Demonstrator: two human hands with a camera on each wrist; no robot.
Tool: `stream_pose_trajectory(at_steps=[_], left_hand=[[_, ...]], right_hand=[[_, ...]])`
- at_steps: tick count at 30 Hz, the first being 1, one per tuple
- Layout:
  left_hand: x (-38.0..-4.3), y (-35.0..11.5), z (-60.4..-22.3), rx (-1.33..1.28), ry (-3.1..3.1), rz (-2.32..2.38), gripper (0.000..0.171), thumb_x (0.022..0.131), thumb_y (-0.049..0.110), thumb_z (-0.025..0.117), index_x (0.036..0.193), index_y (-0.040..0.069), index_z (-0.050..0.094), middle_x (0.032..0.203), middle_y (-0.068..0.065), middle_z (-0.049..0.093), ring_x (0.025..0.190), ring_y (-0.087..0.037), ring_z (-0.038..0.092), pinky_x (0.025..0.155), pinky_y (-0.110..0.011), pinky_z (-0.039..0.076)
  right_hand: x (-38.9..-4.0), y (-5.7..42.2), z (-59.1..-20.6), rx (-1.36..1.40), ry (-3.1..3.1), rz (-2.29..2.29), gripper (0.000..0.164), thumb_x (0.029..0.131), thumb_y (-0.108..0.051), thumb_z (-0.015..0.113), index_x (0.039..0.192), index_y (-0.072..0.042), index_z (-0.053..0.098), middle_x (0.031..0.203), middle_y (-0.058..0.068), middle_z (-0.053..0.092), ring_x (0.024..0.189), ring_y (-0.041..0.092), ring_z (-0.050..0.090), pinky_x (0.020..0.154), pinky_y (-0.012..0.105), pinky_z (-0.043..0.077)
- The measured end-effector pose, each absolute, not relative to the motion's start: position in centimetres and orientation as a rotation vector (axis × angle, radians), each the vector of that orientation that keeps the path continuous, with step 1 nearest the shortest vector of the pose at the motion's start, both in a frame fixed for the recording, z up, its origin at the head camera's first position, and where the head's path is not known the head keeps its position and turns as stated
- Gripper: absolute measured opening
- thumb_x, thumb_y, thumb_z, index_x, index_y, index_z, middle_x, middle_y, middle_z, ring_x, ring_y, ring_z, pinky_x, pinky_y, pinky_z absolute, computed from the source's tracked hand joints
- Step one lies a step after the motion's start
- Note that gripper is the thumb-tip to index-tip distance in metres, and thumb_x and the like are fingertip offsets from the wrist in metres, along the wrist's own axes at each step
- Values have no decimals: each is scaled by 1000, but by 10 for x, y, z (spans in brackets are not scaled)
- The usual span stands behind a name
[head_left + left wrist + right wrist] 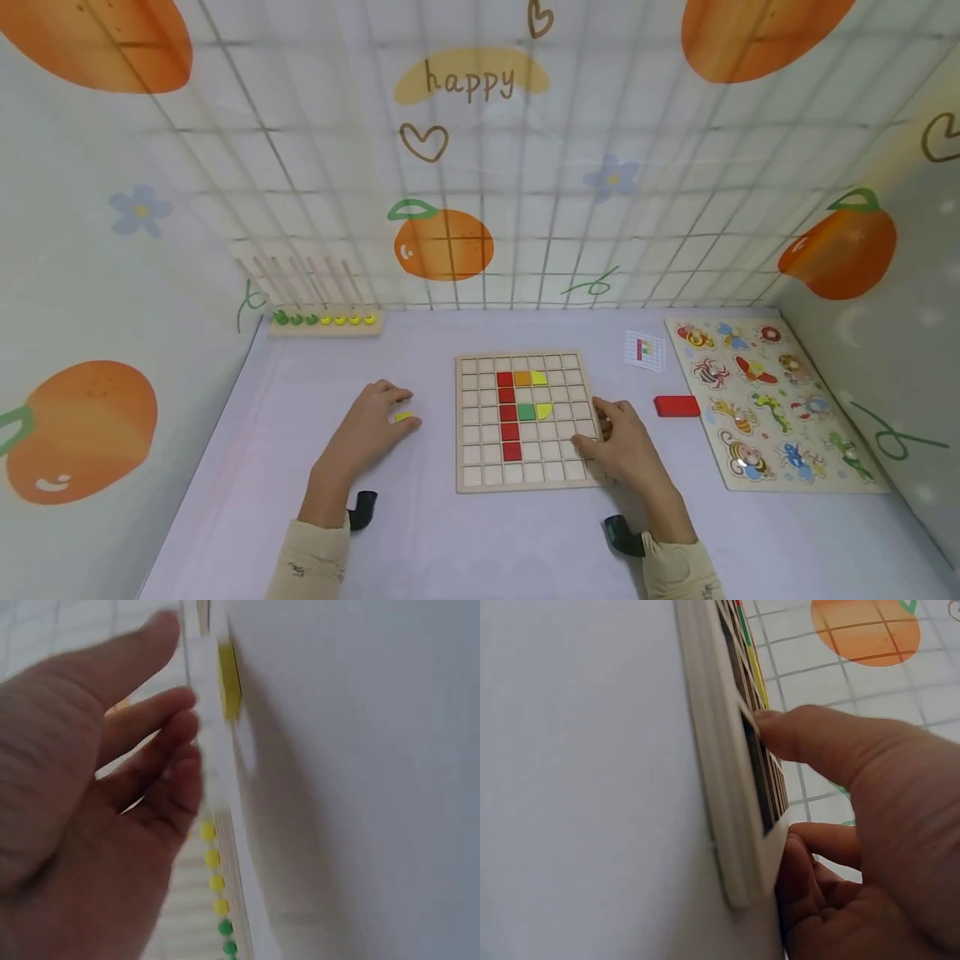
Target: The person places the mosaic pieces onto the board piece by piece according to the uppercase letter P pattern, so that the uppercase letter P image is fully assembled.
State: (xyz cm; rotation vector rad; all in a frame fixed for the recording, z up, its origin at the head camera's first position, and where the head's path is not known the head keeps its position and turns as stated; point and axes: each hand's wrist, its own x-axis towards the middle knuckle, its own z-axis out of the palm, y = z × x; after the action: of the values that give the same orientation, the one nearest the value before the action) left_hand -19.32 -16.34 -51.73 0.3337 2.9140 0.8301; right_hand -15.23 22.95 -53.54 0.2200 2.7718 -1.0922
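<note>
A wooden grid board (pixel 468 479) lies on the table, with a column of red squares (pixel 509 432), an orange square (pixel 522 379), a green square (pixel 527 412) and two yellow quarter-round pieces (pixel 543 411) in its cells. My right hand (pixel 622 442) holds the board's right edge, thumb on top and fingers curled along the side; the right wrist view shows the same grip on the frame (pixel 735 862). Left of the board, a small yellow piece (pixel 403 417) rests on the table. Around it hovers my left hand (pixel 375 425), thumb and fingers apart, with a gap to the yellow piece (pixel 229 681) in the left wrist view.
Behind the board lies a small pattern card (pixel 644 351). A red block (pixel 677 406) sits beside an insect picture puzzle (pixel 731 483) at the right. At the back left stands a peg rack (pixel 326 331) with green and yellow beads. A patterned curtain hangs behind the table.
</note>
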Motion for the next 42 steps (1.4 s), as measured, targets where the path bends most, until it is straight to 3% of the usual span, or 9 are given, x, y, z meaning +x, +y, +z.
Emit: stream_pose_trajectory(at_steps=[5,10,23,35,42], left_hand=[[-189,-179,-518,291,2840,777,50,89,31,80,130,6,67,127,-9,62,126,-31,56,108,-50,46],[-189,-182,-519,318,2837,772,43,88,27,81,123,6,69,117,-7,65,112,-26,62,100,-47,51],[-188,-184,-513,271,2804,782,33,90,23,79,118,8,71,109,-3,64,100,-20,60,91,-42,52],[-195,-184,-516,313,2804,776,27,92,20,77,115,7,71,105,-3,64,97,-18,58,88,-39,51],[-192,-177,-515,300,2823,700,26,95,19,72,116,4,68,109,-7,62,103,-22,61,93,-43,52]], right_hand=[[-151,230,-535,227,2768,-1067,85,83,-33,82,152,-1,44,123,15,53,105,25,54,74,27,48],[-152,229,-534,206,2788,-1049,84,83,-35,82,151,0,46,120,15,54,102,25,56,74,28,47],[-153,228,-530,192,2802,-1036,82,83,-34,81,149,1,47,119,15,55,101,25,57,73,29,47],[-150,229,-531,193,2825,-1004,81,84,-35,81,148,2,48,119,16,56,105,27,61,74,30,48],[-149,228,-530,193,2823,-1004,80,84,-35,81,148,1,48,121,16,56,105,26,61,75,31,48]])
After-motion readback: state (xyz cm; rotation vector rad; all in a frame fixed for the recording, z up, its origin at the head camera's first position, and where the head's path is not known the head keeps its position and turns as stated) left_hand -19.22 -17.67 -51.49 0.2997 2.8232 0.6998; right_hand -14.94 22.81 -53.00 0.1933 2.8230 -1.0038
